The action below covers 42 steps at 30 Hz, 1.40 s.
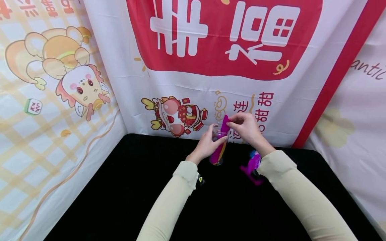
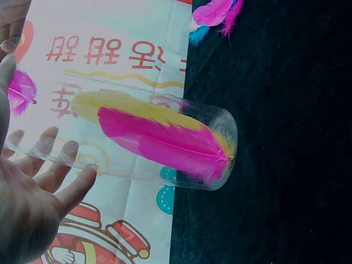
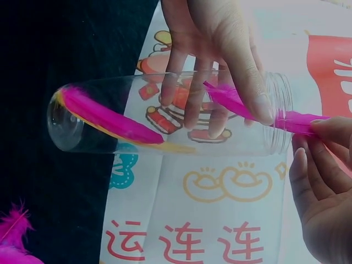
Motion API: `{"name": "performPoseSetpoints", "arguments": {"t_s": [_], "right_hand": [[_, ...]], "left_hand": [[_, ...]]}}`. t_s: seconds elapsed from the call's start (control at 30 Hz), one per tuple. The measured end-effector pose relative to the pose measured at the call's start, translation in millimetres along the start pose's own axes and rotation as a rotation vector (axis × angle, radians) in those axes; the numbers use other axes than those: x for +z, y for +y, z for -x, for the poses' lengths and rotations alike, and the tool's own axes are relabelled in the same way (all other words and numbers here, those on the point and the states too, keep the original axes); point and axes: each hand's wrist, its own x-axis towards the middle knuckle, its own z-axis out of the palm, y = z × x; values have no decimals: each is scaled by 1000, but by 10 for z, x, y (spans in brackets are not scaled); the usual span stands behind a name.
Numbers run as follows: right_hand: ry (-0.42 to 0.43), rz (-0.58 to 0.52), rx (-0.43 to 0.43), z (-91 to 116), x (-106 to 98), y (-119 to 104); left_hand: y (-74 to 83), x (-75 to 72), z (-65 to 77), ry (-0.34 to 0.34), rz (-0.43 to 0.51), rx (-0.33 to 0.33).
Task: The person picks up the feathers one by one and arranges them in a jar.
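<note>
A clear, ridged-neck plastic jar (image 3: pixel 110 104) stands on the black table, and my left hand (image 1: pixel 206 144) grips its upper part, fingers and thumb around the wall. Inside, low down, lie a magenta feather (image 2: pixel 159 143) and a yellow feather (image 2: pixel 126 107). My right hand (image 1: pixel 245 127) is at the jar's mouth, pinching another magenta feather (image 3: pixel 231 100) between thumb and fingertips. That feather's far end is inside the neck, while its held end sticks out past the rim.
On the black tabletop (image 1: pixel 156 187), a loose bunch of magenta and blue feathers (image 1: pixel 253 164) lies near my right wrist. Behind the jar rises a printed white and red banner (image 1: pixel 181 83). A patterned cloth wall (image 1: pixel 45 134) borders the left side.
</note>
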Motion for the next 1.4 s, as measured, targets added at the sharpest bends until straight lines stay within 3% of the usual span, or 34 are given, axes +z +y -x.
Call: {"name": "performPoseSetpoints", "arguments": {"t_s": [0.27, 1.4], "right_hand": [[-3, -4, -8, -28, 66, 16], [-32, 1, 14, -36, 144, 3]], "left_hand": [[16, -11, 12, -8, -9, -19], [6, -17, 3, 5, -22, 17]]}}
